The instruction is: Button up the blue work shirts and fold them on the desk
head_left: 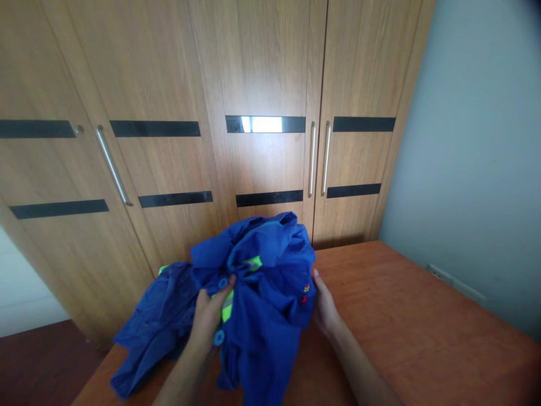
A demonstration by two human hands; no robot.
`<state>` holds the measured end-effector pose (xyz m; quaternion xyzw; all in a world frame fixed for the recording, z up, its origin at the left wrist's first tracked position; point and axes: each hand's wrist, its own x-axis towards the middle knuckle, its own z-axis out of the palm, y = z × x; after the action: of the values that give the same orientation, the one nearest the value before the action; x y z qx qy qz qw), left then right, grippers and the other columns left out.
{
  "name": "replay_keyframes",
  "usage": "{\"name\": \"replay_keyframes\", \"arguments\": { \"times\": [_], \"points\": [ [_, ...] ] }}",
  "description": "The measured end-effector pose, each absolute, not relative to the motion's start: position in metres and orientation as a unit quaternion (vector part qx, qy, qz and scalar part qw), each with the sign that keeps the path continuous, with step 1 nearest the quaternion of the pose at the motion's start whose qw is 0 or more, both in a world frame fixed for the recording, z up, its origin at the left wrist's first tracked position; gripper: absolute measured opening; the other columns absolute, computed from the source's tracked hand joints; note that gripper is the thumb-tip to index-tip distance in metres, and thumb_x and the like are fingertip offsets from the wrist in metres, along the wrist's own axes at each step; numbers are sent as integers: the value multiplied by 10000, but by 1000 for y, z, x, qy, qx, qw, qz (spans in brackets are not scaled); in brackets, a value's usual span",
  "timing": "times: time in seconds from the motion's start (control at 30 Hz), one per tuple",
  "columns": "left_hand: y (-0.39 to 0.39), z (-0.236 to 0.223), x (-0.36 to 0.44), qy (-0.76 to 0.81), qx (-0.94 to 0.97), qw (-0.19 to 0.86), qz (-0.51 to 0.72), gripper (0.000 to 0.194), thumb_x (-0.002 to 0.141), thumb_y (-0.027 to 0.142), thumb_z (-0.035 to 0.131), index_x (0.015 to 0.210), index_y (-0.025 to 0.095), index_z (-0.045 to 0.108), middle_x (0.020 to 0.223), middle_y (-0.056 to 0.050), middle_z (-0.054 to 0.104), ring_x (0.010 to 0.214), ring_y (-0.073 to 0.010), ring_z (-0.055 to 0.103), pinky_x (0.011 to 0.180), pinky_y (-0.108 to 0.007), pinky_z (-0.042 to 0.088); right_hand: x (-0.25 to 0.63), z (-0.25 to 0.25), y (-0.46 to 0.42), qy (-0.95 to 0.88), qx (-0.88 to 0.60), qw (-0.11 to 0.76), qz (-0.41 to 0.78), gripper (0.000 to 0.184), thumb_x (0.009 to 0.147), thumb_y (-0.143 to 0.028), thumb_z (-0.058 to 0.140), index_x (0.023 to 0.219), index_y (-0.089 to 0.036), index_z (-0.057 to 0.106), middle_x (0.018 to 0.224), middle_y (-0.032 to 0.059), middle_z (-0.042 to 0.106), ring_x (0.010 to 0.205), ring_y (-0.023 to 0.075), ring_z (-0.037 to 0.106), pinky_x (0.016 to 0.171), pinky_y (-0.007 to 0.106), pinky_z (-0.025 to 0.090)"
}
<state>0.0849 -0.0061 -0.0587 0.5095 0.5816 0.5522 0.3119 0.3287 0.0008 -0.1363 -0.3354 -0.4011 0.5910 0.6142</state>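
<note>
A bunched blue work jacket is held up over the table, with yellow-green reflective strips, blue buttons and a small red and yellow mark on its right side. My left hand is closed on its left part, thumb on the cloth beside a button. At the right edge of the jacket, my right hand grips it from the side; the fingers behind the cloth are partly hidden. Another blue garment lies crumpled to the left on the table, one part reaching toward the near edge.
The reddish-brown wooden table extends to the right, up to a pale wall with a socket strip. Behind it stands a tall wooden wardrobe with metal handles and dark bands. Dark floor shows at lower left.
</note>
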Motion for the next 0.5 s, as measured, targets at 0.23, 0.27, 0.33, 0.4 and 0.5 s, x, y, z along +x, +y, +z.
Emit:
{"name": "replay_keyframes", "arguments": {
  "times": [0.23,0.27,0.33,0.4,0.5],
  "points": [
    [-3,-121,125,500,569,474,450,464,709,551,624,973,174,684,949,-70,728,951,-265,664,839,-362,517,341,-145,2,-423,-361,610,564,507,776,-458,636,1229,-250,541,1113,33,682,962,220,648,874,353,477],
    [-2,-124,121,494,585,457,452,448,721,540,614,961,169,688,969,-65,723,961,-260,655,855,-349,505,341,-148,4,-432,-375,609,550,512,733,-399,679,1203,-244,550,1085,27,690,937,219,650,863,346,480],
    [0,-125,111,488,611,428,453,423,750,521,586,945,161,693,965,-59,719,941,-254,648,853,-334,494,341,-152,8,-446,-406,608,517,484,663,-318,697,1124,-223,583,989,22,711,859,222,653,793,331,499],
    [2,-120,100,497,614,413,454,412,758,506,571,929,152,696,909,-57,722,895,-254,651,821,-333,497,342,-152,9,-444,-438,609,490,412,621,-262,665,1027,-208,619,869,13,717,753,214,643,688,305,505],
    [1,-108,84,526,569,406,485,414,728,487,586,936,147,696,854,-53,729,853,-255,663,784,-336,508,351,-149,8,-419,-468,628,459,287,620,-240,597,900,-196,643,713,-11,685,607,174,597,564,260,467]
  ]
}}
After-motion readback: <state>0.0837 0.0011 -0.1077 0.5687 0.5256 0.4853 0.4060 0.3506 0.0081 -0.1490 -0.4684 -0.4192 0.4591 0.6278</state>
